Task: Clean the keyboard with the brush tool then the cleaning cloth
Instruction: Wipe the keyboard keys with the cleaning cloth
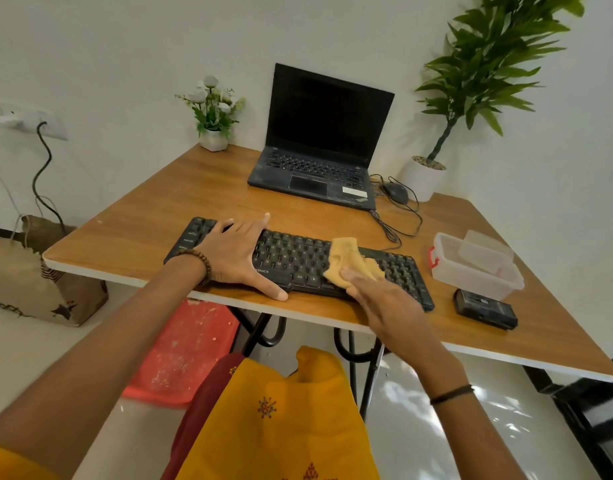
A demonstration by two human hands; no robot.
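Lower centre of frame: right hand [377,296] grips the near end of the yellow cleaning cloth [350,259], fingers curled over it, and the cloth lies on the keys right of the middle of the black keyboard [298,261]. Left hand [235,258] is flat with fingers spread and grasps nothing. The palm presses the keyboard's left part and the thumb rests on the wooden table [159,209] by the near edge. Judgement: cloth stage under way; no brush tool identifiable. Risks: the keyboard sits close to the table's near edge, so a hard wipe toward the body could slide it off if the left hand lifts. The loose cloth could snag a keycap and pull it up. A long stroke rightward could carry the hand into the items at right. Right of the keyboard, near edge: a flat black object [485,308], identity unclear. Just behind it is a clear plastic box [474,268] with a red latch; a clear lid-like piece sits tilted inside, other contents unreadable. On the floor at left is a paper bag [38,271], contents hidden. Further back, the cable [391,230] loops toward a mouse [396,192] beside an open laptop [318,143], screen dark; tugging the keyboard could drag these. Farthest: a small white pot [213,138] holding white flowers, upper left of the table, and a large white pot [422,178] at right, topped with pebbles, holding a leafy plant.
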